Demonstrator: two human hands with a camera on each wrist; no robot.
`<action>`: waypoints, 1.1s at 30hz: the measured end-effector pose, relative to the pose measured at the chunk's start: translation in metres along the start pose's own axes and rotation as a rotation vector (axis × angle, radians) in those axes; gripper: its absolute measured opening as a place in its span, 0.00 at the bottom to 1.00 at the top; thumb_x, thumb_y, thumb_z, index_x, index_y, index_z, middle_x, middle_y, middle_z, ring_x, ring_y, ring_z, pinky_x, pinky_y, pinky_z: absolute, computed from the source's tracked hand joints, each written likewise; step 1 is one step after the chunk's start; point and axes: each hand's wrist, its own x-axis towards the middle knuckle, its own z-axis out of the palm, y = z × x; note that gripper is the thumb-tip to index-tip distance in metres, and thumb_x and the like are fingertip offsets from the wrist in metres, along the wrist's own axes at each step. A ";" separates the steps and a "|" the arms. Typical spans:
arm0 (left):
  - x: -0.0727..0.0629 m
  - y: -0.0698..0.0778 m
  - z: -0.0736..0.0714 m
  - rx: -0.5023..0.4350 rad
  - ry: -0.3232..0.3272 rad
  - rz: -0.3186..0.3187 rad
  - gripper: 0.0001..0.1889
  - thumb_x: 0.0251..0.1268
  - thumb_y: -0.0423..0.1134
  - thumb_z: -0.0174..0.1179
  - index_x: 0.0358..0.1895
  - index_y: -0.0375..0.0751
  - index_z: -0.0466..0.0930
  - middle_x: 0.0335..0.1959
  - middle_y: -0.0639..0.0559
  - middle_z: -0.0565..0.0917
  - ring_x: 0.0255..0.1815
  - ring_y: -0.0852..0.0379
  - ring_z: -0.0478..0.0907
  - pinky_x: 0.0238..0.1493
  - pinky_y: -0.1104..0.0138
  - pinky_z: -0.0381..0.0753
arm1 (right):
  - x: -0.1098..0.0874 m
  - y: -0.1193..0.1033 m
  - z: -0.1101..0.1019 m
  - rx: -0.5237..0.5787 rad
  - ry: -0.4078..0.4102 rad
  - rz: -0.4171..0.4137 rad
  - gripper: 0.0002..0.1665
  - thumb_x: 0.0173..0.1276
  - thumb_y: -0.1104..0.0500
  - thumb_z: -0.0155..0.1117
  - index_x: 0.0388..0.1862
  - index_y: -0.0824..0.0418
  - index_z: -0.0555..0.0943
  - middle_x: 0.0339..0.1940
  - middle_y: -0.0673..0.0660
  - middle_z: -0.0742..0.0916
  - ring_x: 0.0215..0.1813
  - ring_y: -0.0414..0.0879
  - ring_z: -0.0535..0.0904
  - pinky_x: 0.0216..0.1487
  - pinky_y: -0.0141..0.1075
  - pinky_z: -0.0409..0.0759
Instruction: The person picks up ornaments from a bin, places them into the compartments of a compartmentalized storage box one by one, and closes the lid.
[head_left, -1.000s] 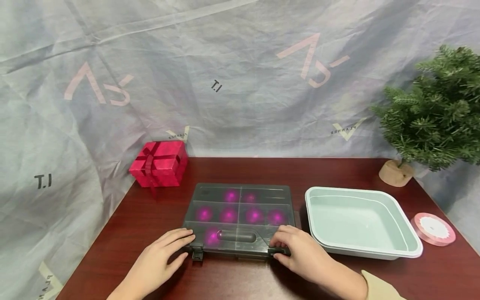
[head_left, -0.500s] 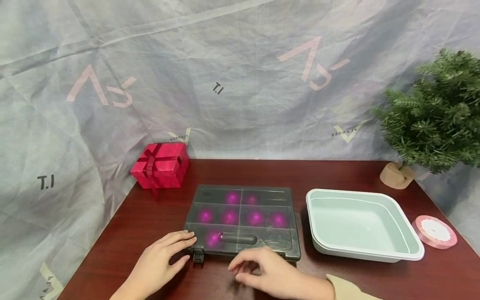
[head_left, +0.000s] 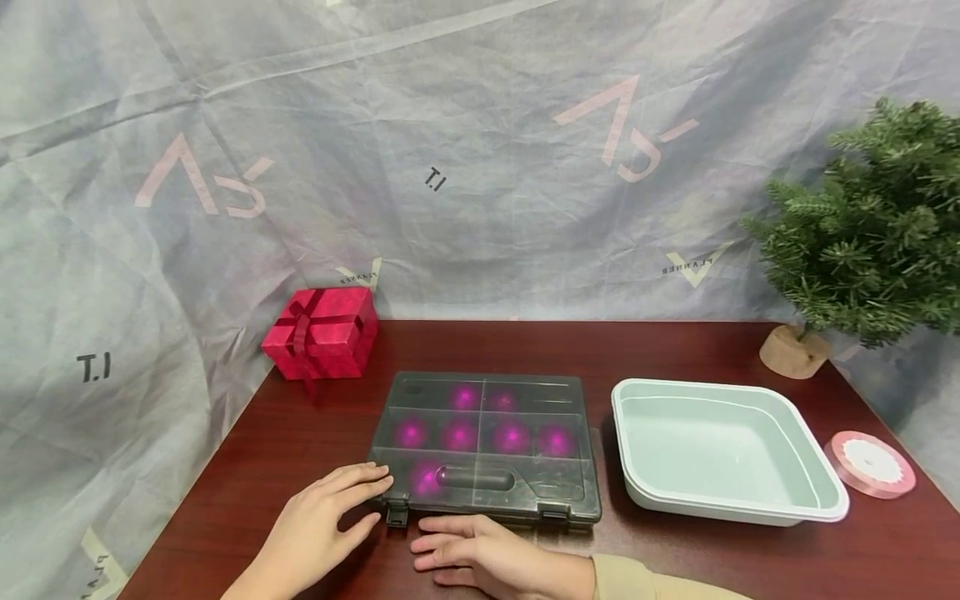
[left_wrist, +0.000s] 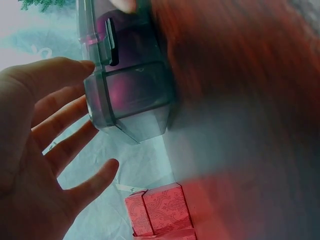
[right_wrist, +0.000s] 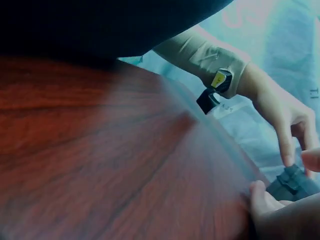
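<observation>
A grey see-through organizer case point(head_left: 495, 471) lies with its lid down on the table, with several round magenta balls point(head_left: 512, 436) showing inside its compartments. My left hand point(head_left: 322, 512) rests its fingertips on the case's front left corner, fingers spread and relaxed; the left wrist view shows thumb and fingers at the case's side. Beside that hand, the left latch point(head_left: 397, 515) sticks out from the front edge. The right latch point(head_left: 553, 510) sits against the front edge. My right hand point(head_left: 487, 554) is just in front of the case near the left latch, fingers loosely extended and holding nothing.
A pale green plastic basin point(head_left: 626, 467) stands right of the case, with a pink ribbon spool point(head_left: 870, 464) beyond it. A small artificial fir tree point(head_left: 870, 233) on a wooden base is at the back right. A red gift box point(head_left: 326, 333) sits at the back left.
My right hand has let go of the right latch and moved left along the case's front to near the left latch. The left hand has stayed at the front left corner.
</observation>
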 end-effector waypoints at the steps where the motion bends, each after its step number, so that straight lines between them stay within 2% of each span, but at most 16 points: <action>1: 0.000 0.000 0.000 0.000 -0.004 -0.003 0.27 0.45 0.38 0.81 0.55 0.53 0.89 0.58 0.63 0.84 0.59 0.59 0.81 0.48 0.55 0.84 | 0.003 0.001 0.001 0.023 0.003 -0.002 0.35 0.74 0.64 0.56 0.76 0.76 0.61 0.66 0.66 0.79 0.64 0.53 0.78 0.66 0.50 0.73; 5: 0.000 0.000 -0.001 -0.009 -0.015 -0.015 0.28 0.45 0.38 0.82 0.56 0.54 0.89 0.58 0.64 0.83 0.59 0.59 0.80 0.48 0.55 0.84 | 0.010 0.005 0.006 0.076 -0.004 -0.030 0.36 0.73 0.66 0.54 0.77 0.77 0.59 0.69 0.69 0.76 0.67 0.54 0.76 0.66 0.46 0.74; 12: -0.002 -0.001 0.000 -0.009 -0.010 -0.016 0.28 0.45 0.38 0.82 0.55 0.54 0.89 0.59 0.64 0.83 0.60 0.60 0.80 0.48 0.56 0.84 | 0.014 0.010 0.007 0.133 -0.037 -0.074 0.36 0.71 0.70 0.52 0.76 0.78 0.58 0.72 0.70 0.74 0.68 0.52 0.75 0.58 0.36 0.77; 17: -0.002 -0.001 0.000 -0.011 -0.008 -0.008 0.28 0.44 0.38 0.82 0.55 0.53 0.89 0.58 0.64 0.83 0.59 0.60 0.80 0.48 0.56 0.84 | 0.015 0.011 0.005 0.134 -0.061 -0.079 0.36 0.71 0.71 0.51 0.78 0.75 0.59 0.73 0.68 0.73 0.71 0.54 0.72 0.59 0.36 0.76; 21: -0.001 -0.001 0.000 -0.018 -0.010 -0.006 0.29 0.44 0.37 0.82 0.56 0.53 0.89 0.59 0.64 0.83 0.59 0.59 0.80 0.47 0.56 0.85 | 0.014 0.012 0.006 0.085 -0.059 -0.093 0.37 0.71 0.71 0.51 0.79 0.73 0.59 0.72 0.68 0.74 0.72 0.55 0.71 0.61 0.39 0.75; 23: -0.001 -0.001 0.000 -0.023 -0.015 -0.007 0.29 0.45 0.37 0.82 0.56 0.53 0.89 0.59 0.64 0.83 0.59 0.59 0.80 0.47 0.56 0.85 | 0.013 0.010 0.007 0.000 -0.054 -0.127 0.35 0.72 0.70 0.52 0.77 0.74 0.61 0.70 0.70 0.76 0.70 0.56 0.74 0.60 0.38 0.76; 26: -0.001 -0.001 -0.001 -0.028 -0.018 -0.009 0.29 0.45 0.37 0.82 0.56 0.53 0.88 0.59 0.63 0.83 0.60 0.59 0.80 0.47 0.56 0.85 | 0.009 0.004 0.010 -0.219 -0.047 -0.248 0.30 0.72 0.70 0.54 0.73 0.77 0.67 0.64 0.73 0.80 0.65 0.56 0.79 0.57 0.34 0.79; 30: -0.002 -0.001 -0.001 -0.034 -0.023 -0.020 0.29 0.44 0.37 0.82 0.56 0.53 0.88 0.59 0.63 0.83 0.60 0.59 0.80 0.47 0.56 0.85 | 0.008 -0.012 0.014 -0.619 0.003 -0.506 0.22 0.71 0.71 0.58 0.63 0.74 0.78 0.55 0.68 0.86 0.57 0.50 0.84 0.55 0.31 0.80; 33: -0.003 -0.002 -0.002 -0.037 -0.031 -0.022 0.29 0.45 0.37 0.81 0.57 0.53 0.88 0.60 0.63 0.83 0.60 0.59 0.80 0.46 0.57 0.85 | 0.011 -0.024 0.016 -0.964 0.107 -0.689 0.17 0.69 0.70 0.65 0.57 0.65 0.82 0.52 0.58 0.87 0.55 0.43 0.83 0.54 0.30 0.79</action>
